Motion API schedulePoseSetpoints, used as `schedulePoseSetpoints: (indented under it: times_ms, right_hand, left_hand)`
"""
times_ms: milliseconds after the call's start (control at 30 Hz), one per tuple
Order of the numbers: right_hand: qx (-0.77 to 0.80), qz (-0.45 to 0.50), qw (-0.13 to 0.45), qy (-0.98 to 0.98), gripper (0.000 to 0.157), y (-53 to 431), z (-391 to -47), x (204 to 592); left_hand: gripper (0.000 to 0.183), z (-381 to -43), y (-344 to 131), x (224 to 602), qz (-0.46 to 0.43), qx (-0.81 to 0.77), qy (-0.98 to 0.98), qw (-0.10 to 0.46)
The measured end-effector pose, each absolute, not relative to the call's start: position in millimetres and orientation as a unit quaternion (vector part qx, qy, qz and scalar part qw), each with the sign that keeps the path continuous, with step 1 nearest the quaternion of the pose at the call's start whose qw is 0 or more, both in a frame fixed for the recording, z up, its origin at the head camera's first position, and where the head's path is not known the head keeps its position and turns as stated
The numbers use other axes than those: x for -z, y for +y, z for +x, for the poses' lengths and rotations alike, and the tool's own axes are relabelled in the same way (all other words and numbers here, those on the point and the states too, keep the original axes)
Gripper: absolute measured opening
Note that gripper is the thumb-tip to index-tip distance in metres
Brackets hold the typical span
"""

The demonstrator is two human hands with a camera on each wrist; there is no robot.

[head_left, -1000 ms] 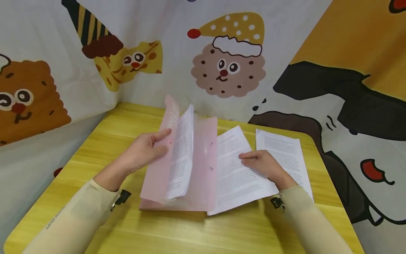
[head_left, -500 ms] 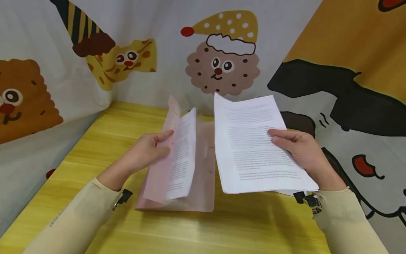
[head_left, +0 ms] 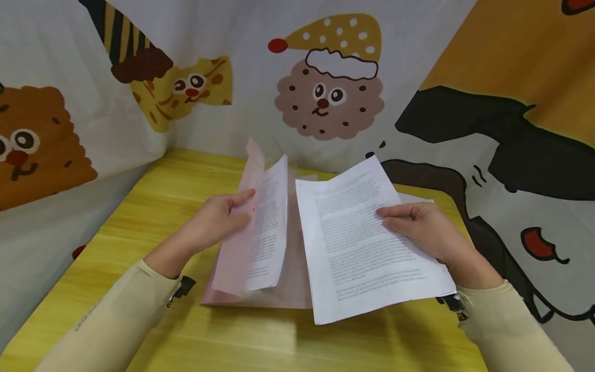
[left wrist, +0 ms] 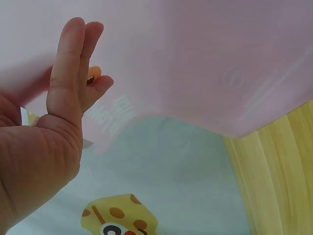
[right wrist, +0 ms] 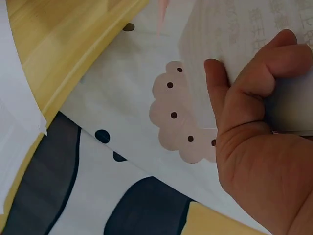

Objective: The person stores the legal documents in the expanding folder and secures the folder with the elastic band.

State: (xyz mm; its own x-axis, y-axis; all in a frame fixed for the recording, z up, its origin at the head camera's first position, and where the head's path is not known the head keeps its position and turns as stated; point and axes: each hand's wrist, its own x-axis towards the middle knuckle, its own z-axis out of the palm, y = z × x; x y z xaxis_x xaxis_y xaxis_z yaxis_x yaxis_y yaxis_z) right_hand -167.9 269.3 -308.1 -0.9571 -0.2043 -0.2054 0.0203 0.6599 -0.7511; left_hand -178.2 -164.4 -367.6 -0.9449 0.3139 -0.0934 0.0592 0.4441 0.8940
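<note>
A pink folder [head_left: 234, 256] stands partly open on the table, its front cover raised. My left hand [head_left: 209, 222] grips that cover near its middle; in the left wrist view the fingers [left wrist: 68, 68] lie along the cover's pink face [left wrist: 195, 63]. Inside the folder, printed sheets [head_left: 267, 232] stand tilted against the cover. To the right, my right hand [head_left: 429, 232] pinches a thin stack of printed papers [head_left: 353, 248] by its right side. The stack is tilted and overlaps the folder's right part in the head view. The right wrist view shows its underside [right wrist: 239, 34] behind the fingers.
Another sheaf of paper [head_left: 416, 198] lies on the table behind the held stack, mostly hidden by it; its white edge [right wrist: 17, 122] shows in the right wrist view. The yellow wooden table [head_left: 260, 346] meets a cartoon-printed cloth [head_left: 251, 124] at the back.
My right hand has lifted the stack from the table beside the folder, swung it up and right, then lowered it leftward over the folder's right part. The left hand still holds the cover.
</note>
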Motion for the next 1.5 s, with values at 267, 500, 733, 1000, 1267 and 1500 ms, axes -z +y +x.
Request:
schedulePoseSetpoints:
  times_ms: [267,500,733,1000,1267,1500]
  right_hand:
    - [0.322,-0.084,0.130,0.934,0.034,262.6,-158.4,298.6]
    - [0.254,-0.123,0.129,0.951,0.027,234.8,-168.7,292.7]
    - [0.244,-0.129,0.156,0.948,0.029,210.1,-199.8,293.4]
    - [0.322,-0.063,0.120,0.937,0.038,218.8,-202.7,296.1]
    - [0.334,-0.105,0.098,0.931,0.031,223.4,-210.4,324.3]
    - [0.371,-0.057,0.113,0.920,0.033,217.1,-209.3,326.4]
  left_hand:
    - [0.065,-179.5,-161.0,369.2,0.110,-0.501,0.850,0.120]
    - [0.066,-181.3,-156.0,375.0,0.107,-0.474,0.868,0.104]
    - [0.066,-184.2,-142.6,379.2,0.125,-0.428,0.890,0.092]
    - [0.066,-185.3,-138.5,380.0,0.133,-0.421,0.893,0.087]
    - [0.066,-184.6,-150.0,371.8,0.132,-0.450,0.876,0.109]
    - [0.065,-183.9,-150.6,369.6,0.120,-0.474,0.863,0.132]
